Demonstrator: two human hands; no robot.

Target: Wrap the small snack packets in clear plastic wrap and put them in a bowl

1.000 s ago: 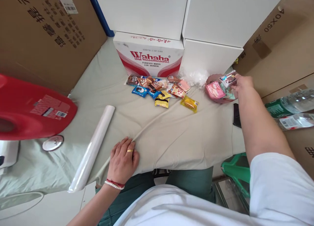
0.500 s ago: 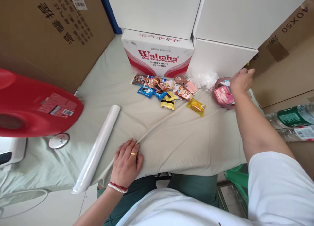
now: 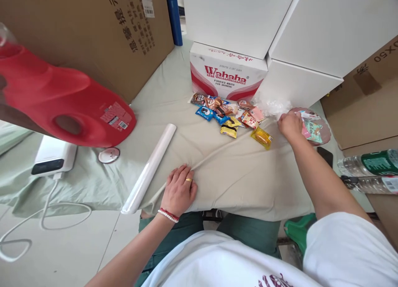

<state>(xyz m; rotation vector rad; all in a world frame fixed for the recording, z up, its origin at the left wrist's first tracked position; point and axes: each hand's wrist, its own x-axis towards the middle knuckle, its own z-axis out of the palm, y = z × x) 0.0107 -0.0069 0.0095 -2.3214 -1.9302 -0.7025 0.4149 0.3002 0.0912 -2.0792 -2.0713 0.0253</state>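
My left hand (image 3: pixel 180 189) lies flat on the cloth with its fingers stretched out, holding nothing. Just left of it is a long white plastic roll (image 3: pixel 151 171). My right hand (image 3: pixel 290 125) is closed at the left rim of a pinkish clear dish (image 3: pixel 326 133); whatever its fingers hold is hidden. In the dish are wrapped snacks, among them a mint-green packet (image 3: pixel 313 130) and a pink one partly behind my wrist. Left of that hand lie a yellow snack packet (image 3: pixel 261 137) and a pile of several wrapped snacks (image 3: pixel 226 109).
A Wahaha water carton (image 3: pixel 228 73) stands behind the pile, beside white boxes (image 3: pixel 236 17) and crumpled clear plastic (image 3: pixel 273 103). To the left are a red jug (image 3: pixel 90 108), a white power bank (image 3: pixel 54 156) and a round disc (image 3: pixel 108 155). Bottles (image 3: pixel 370 162) lie at right.
My right hand has moved from above the dish to its left rim, uncovering the mint-green packet. My left hand stays flat on the cloth. The whole view has shifted.
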